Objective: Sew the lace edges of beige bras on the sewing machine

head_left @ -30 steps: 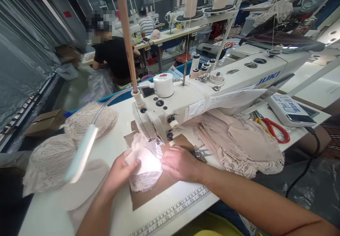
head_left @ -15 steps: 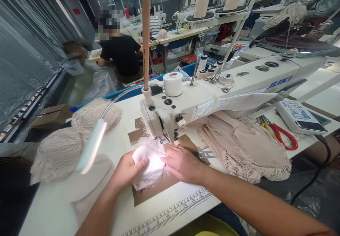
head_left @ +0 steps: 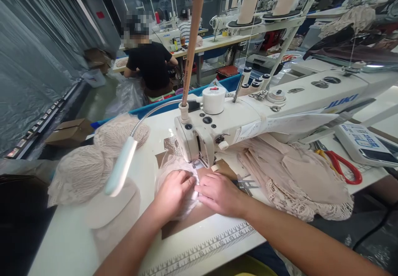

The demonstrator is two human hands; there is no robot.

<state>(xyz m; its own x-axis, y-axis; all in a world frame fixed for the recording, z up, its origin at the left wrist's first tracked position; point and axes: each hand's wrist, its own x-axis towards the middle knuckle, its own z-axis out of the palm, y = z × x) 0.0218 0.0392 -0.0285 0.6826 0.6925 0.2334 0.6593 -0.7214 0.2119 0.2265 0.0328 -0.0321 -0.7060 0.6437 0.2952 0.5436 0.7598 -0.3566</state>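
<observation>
A pale lace-covered bra cup (head_left: 168,169) lies under the needle area of the white sewing machine (head_left: 199,143), lit by a lamp. My left hand (head_left: 174,193) rests over the cup, fingers curled together on its edge just in front of the presser foot. Close beside it on the right, my right hand (head_left: 220,194) has its fingers bent and pinched on the same edge. Both hands cover much of the cup, and the fingertips partly hide the seam.
A lamp (head_left: 122,166) on a bendy neck hangs left of the hands. Lace cups (head_left: 79,174) are piled on the left, beige lace pieces (head_left: 295,176) on the right. Red-handled scissors (head_left: 345,168) lie beside a white box (head_left: 367,143). A co-worker (head_left: 151,64) sits beyond.
My left hand has shifted from the cup's left side, thumb on top, to over it near the needle. The cup has turned, its white inside now hidden. The view has swung slightly left.
</observation>
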